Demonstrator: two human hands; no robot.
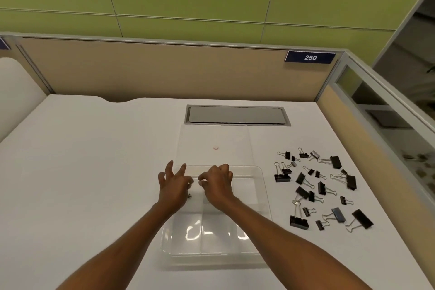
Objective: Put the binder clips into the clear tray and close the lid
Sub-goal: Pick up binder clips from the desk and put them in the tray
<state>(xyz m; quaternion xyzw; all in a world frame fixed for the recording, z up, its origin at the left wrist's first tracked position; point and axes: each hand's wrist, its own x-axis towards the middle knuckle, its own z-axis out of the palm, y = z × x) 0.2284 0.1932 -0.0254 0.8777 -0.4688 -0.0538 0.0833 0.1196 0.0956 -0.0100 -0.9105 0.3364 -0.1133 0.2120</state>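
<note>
The clear tray (259,198) with several compartments lies in the middle of the white desk. Its clear lid (213,139) is swung open and lies flat behind it. Several black binder clips (322,189) of different sizes are scattered on the desk to the right of the tray. Above the tray's far left part hovers my left hand (174,186), fingers spread, holding nothing I can see. A small metal bit (189,195) shows just beside its palm. Close to its right is my right hand (217,183), over the tray with loosely curled fingers and nothing in them.
A grey cable hatch (237,114) is set into the desk behind the lid. Beige partition walls (164,70) close off the back and right sides. Bare desk surface stretches to the left of the tray.
</note>
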